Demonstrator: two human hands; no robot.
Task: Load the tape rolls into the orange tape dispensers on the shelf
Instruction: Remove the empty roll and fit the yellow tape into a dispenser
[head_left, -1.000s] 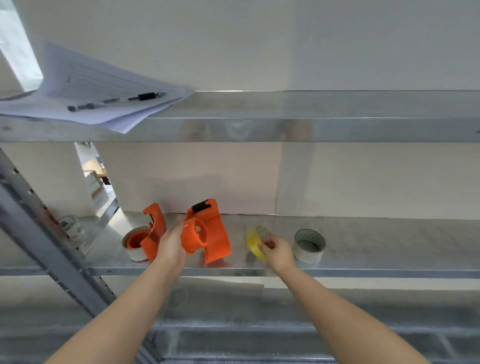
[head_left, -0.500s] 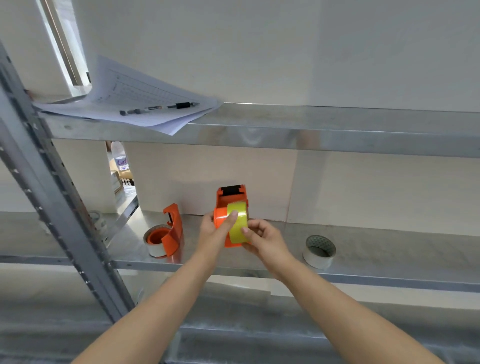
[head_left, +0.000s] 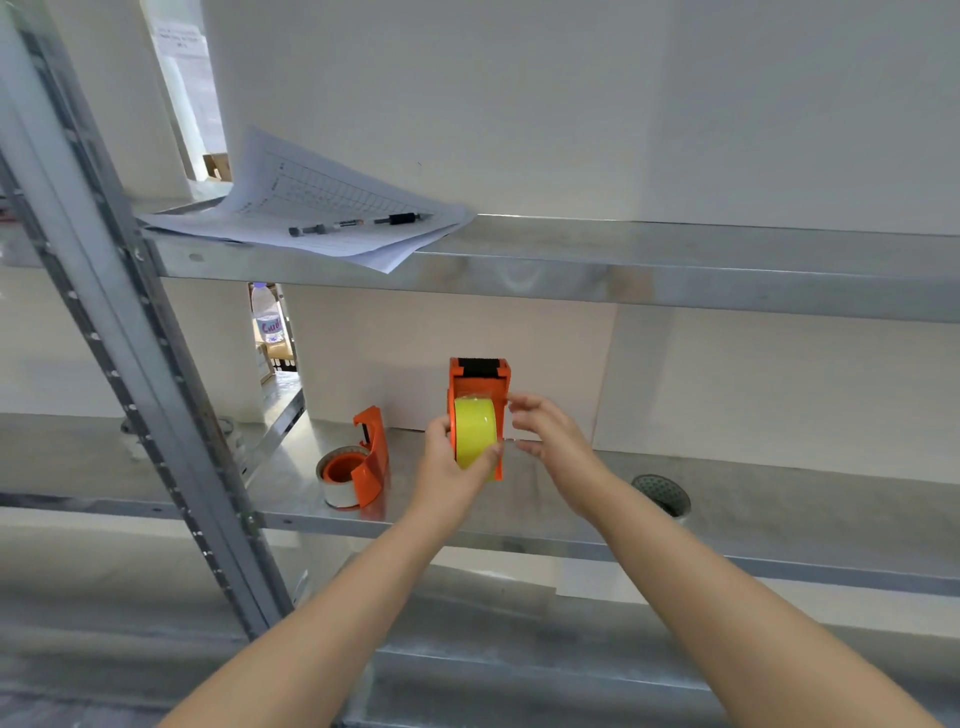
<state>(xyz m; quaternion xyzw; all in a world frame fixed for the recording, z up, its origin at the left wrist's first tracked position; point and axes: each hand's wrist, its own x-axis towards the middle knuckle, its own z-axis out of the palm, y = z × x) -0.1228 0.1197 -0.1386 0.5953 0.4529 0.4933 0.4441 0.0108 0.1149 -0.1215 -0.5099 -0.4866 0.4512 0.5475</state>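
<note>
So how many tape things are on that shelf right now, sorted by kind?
Orange tape dispensers: 2, one held in the left hand with the yellow roll in it, one lying on the shelf with a white roll in it.
Tape rolls: 3, the yellow, the white, and a loose pale roll at right.
Total: 5.
</note>
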